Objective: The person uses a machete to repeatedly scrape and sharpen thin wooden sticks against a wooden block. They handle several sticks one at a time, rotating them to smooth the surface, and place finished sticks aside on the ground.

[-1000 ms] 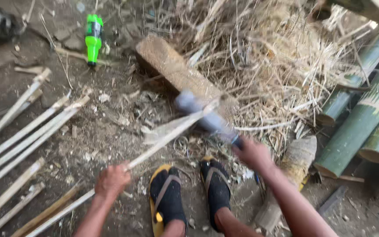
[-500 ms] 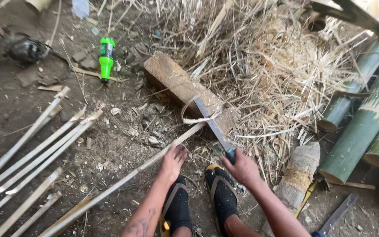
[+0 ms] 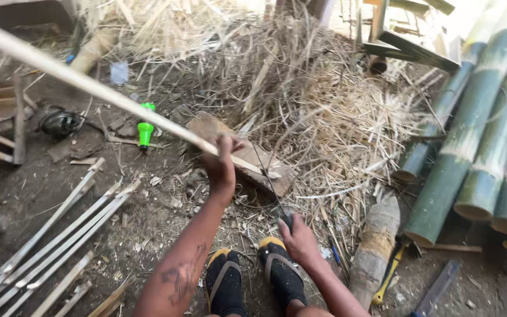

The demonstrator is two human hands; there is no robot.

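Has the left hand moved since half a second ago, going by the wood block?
Yes. The left hand has risen from the ground near the feet to beside the wood block, lifting the bamboo strip up leftward.

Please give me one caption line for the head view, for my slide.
Left hand lifts a long bamboo strip; right hand grips a knife handle above the wooden block.

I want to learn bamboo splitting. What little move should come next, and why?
Probably lower the long pale bamboo strip back onto the brown wooden chopping block. The left hand holds it raised off the block, and the right hand grips the thin dark blade, edge up beside the block.
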